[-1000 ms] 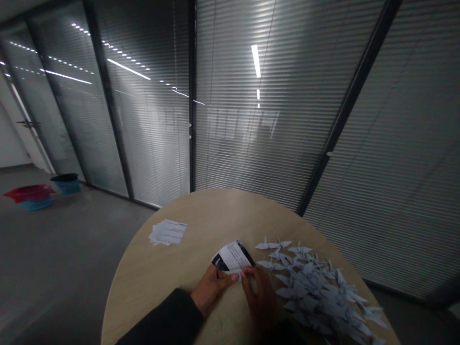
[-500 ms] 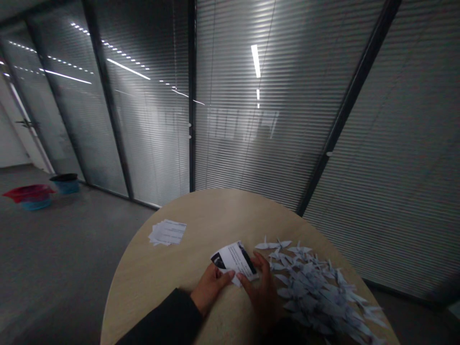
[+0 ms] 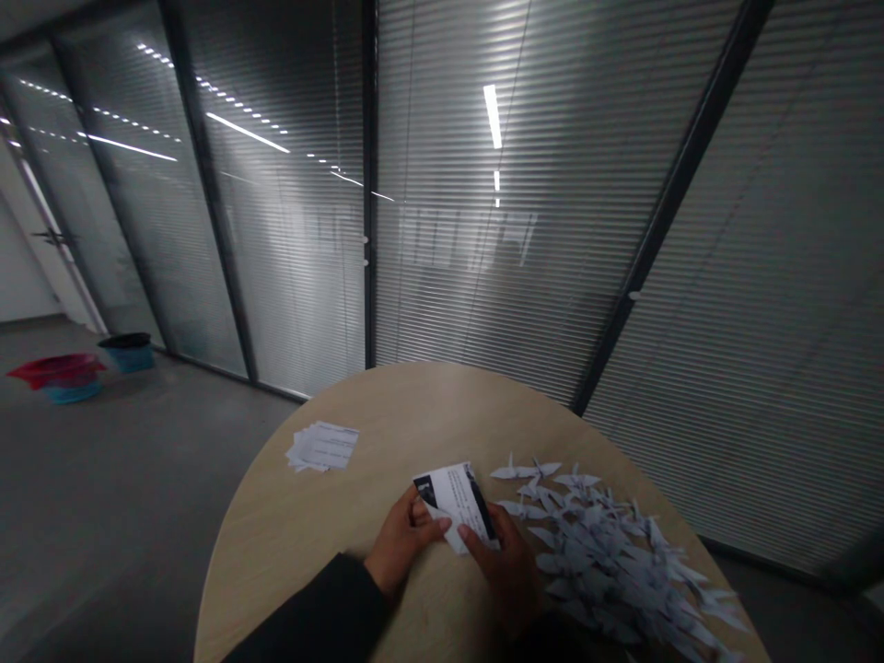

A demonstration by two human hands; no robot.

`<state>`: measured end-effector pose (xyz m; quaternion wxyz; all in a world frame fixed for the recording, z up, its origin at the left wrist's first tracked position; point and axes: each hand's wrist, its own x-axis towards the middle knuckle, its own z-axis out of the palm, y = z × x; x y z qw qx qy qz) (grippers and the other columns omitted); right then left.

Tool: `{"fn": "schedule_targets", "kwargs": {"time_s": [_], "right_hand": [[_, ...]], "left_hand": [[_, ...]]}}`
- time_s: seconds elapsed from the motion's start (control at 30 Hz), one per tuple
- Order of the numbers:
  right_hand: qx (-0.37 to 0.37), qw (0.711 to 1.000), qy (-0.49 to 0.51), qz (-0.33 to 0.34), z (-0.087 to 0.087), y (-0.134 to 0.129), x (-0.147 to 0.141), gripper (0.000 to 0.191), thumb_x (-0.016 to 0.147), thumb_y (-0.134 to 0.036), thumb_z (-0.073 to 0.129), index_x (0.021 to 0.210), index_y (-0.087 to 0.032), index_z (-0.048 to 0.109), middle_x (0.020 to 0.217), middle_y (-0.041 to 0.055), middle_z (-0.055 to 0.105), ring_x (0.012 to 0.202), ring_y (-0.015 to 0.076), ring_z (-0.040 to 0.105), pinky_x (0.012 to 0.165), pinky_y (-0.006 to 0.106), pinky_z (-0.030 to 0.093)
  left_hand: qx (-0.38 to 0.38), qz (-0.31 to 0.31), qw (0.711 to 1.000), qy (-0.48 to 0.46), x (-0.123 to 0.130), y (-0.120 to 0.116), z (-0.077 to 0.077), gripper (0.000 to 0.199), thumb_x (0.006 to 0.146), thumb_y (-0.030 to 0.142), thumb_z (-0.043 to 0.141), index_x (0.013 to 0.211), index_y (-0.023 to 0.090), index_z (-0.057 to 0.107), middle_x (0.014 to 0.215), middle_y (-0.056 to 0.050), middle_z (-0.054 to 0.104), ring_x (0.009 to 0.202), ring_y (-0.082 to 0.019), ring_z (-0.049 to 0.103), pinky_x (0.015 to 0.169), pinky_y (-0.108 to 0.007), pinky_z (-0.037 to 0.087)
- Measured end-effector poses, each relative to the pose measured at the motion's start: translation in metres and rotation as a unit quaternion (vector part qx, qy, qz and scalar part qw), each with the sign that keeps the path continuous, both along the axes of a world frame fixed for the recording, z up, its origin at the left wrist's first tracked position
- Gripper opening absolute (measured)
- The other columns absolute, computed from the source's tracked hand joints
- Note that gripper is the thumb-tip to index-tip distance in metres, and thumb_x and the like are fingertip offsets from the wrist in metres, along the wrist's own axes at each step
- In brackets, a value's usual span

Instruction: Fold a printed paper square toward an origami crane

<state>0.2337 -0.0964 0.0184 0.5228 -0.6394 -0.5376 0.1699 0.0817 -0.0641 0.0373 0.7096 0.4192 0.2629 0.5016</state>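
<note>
Between both hands is a printed sheet of paper (image 3: 456, 497), white with black text and dark picture patches, one edge turned over near my left fingers. My left hand (image 3: 406, 539) pinches its left side, thumb on top and fingers beneath. My right hand (image 3: 507, 566) grips the right side the same way, its thumb pressed on the near edge. Right beside my right hand spreads a heap of folded paper cranes (image 3: 608, 562). Fingers under the sheet are partly hidden.
A small stack of printed paper squares (image 3: 324, 447) lies at the left of the round wooden table (image 3: 435, 391). Glass partitions with blinds (image 3: 483, 230) stand behind it. On the floor at left are a red-lined bucket (image 3: 65, 373) and a black-lined one (image 3: 130, 352).
The sheet has shifted and turned slightly to the right. My right fingers have come down from above its far edge to close around its right side. My left hand barely moved.
</note>
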Motion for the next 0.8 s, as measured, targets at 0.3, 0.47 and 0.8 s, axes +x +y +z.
{"fn": "schedule_targets", "kwargs": {"time_s": [0.3,0.47,0.8], "right_hand": [[-0.015,0.998,0.025,0.048,-0.003,0.001,0.002,0.030,0.068,-0.044,0.064,0.088,-0.023,0.068,0.081,0.0046,0.075,0.074,0.0253,0.071,0.061,0.031,0.056],[-0.034,0.998,0.012,0.054,-0.004,0.002,0.004,0.026,0.069,-0.047,0.063,0.081,-0.025,0.069,0.073,0.0019,0.075,0.069,0.0238,0.071,0.059,0.029,0.056],[-0.047,0.994,-0.021,0.095,-0.012,0.004,0.010,0.026,0.073,-0.046,0.062,0.088,-0.027,0.073,0.078,0.0016,0.076,0.075,0.0242,0.072,0.060,0.028,0.057]], "left_hand": [[0.002,0.038,0.999,0.037,0.000,0.003,0.003,0.037,0.052,0.017,0.087,0.083,0.012,0.069,0.064,-0.005,0.072,0.056,-0.018,0.065,0.057,-0.025,0.050],[0.007,0.038,0.998,0.056,-0.001,0.002,0.007,0.031,0.052,0.018,0.086,0.079,0.012,0.071,0.063,-0.005,0.071,0.057,-0.017,0.064,0.058,-0.025,0.049],[0.004,0.028,0.998,0.053,-0.003,0.002,0.008,0.032,0.051,0.017,0.087,0.078,0.011,0.073,0.064,-0.006,0.072,0.059,-0.019,0.065,0.060,-0.026,0.050]]}}
